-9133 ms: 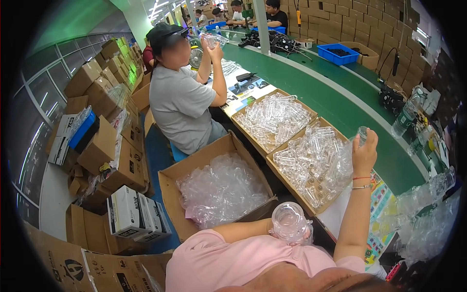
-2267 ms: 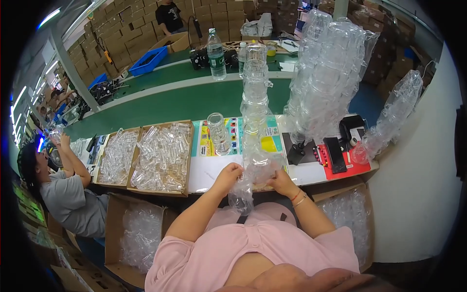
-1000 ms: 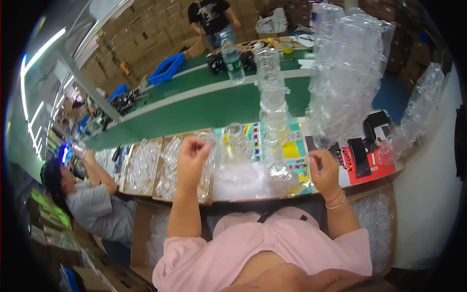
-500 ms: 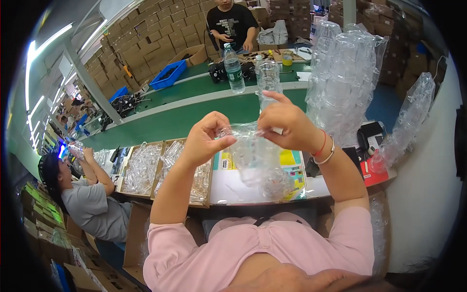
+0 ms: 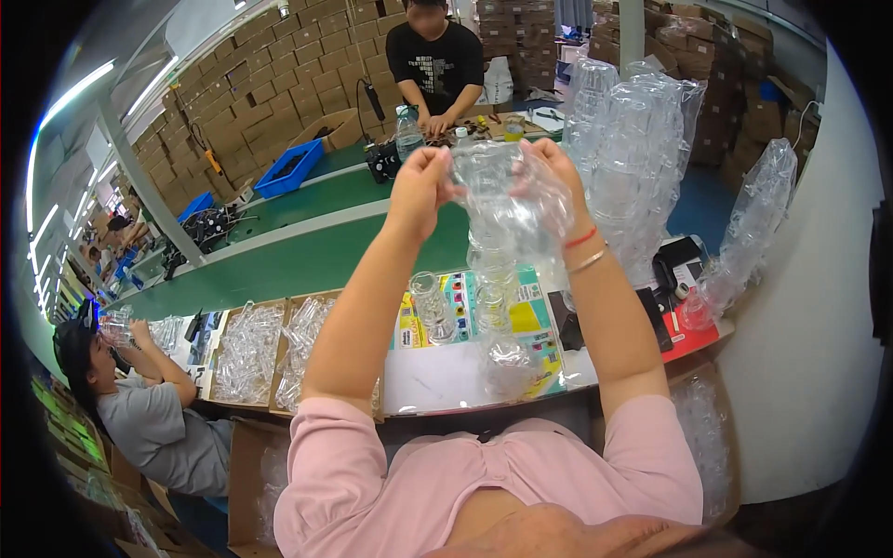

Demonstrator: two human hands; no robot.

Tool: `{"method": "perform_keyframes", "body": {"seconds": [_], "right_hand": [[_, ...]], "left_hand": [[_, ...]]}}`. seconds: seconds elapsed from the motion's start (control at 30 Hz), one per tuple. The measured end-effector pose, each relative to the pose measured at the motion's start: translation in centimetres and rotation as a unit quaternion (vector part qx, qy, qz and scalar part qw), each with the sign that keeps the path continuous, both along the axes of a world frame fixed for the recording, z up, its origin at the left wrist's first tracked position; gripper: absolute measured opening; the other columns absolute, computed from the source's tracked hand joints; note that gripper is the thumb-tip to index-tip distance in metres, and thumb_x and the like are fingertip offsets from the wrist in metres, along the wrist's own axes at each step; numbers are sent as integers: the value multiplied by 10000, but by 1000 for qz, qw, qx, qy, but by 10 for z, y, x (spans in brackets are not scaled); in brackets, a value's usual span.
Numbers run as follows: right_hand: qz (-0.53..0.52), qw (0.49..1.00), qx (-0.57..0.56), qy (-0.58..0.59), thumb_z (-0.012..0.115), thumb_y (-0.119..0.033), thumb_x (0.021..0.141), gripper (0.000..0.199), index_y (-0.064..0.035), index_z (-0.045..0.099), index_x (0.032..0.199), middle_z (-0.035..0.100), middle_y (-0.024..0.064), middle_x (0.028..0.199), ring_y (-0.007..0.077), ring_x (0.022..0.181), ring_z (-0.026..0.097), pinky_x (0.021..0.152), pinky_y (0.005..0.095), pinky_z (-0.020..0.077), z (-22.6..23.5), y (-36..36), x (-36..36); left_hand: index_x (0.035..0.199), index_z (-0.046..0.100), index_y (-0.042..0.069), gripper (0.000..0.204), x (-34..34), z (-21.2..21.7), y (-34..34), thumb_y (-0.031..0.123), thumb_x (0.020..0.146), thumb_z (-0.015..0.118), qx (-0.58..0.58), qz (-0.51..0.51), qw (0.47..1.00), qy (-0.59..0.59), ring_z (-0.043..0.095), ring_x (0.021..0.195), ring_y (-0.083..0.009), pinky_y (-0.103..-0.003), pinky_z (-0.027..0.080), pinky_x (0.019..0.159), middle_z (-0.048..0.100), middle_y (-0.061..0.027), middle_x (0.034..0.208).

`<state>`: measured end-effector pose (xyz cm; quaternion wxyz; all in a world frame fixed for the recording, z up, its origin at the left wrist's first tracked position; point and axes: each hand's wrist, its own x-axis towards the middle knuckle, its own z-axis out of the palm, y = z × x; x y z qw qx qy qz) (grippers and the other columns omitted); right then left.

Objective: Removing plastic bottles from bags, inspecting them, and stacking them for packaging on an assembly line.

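A crumpled clear plastic bag point(image 5: 519, 212) is stretched between my two raised hands above the table. My left hand point(image 5: 421, 191) pinches its left edge between thumb and fingers. On the other side my right hand point(image 5: 560, 181) grips the bag near its upper right corner, with some fingers seen through the film. Whether anything lies inside the bag is hard to make out. Below, a clear plastic cylinder point(image 5: 433, 307) stands upright on a printed colourful sheet point(image 5: 465, 288). Beside it runs a column of clear cylindrical pieces point(image 5: 498, 307), its top hidden behind the bag.
Cartons of clear plastic parts point(image 5: 249, 349) sit at the left. Tall bagged stacks of clear pieces point(image 5: 633, 158) rise at the right. A water bottle point(image 5: 407, 135) stands beyond my hands on the green bench point(image 5: 270, 270). Co-workers are across and at the left.
Both hands have risen and moved forward with the clear bag, now spread wider between them. The upright cylinder shows plainly below. The person across has lowered both hands to the bench.
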<state>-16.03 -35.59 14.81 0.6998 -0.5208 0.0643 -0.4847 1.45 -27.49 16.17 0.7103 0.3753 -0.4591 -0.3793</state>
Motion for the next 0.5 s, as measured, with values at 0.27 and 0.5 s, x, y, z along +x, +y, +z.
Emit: {"method": "perform_keyframes", "body": {"seconds": [0.27, 0.5], "right_hand": [[-207, 870, -294, 338, 570, -74, 796, 117, 41, 579, 781, 603, 137, 706, 210, 522, 600, 499, 317, 512, -11, -92, 32], [-100, 745, -271, 602, 490, -58, 794, 172, 55, 613, 754, 615, 157, 571, 219, 510, 636, 441, 313, 506, -20, -54, 15]], "left_hand": [[953, 512, -16, 197, 31, -23, -72, 164, 886, 469, 220, 124, 954, -160, 582, 582, -208, -353, 555, 531, 565, -97, 758], [1018, 521, -89, 253, 38, -62, -67, 56, 834, 426, 329, 28, 915, -234, 626, 586, -301, -382, 565, 498, 603, -199, 775]]}}
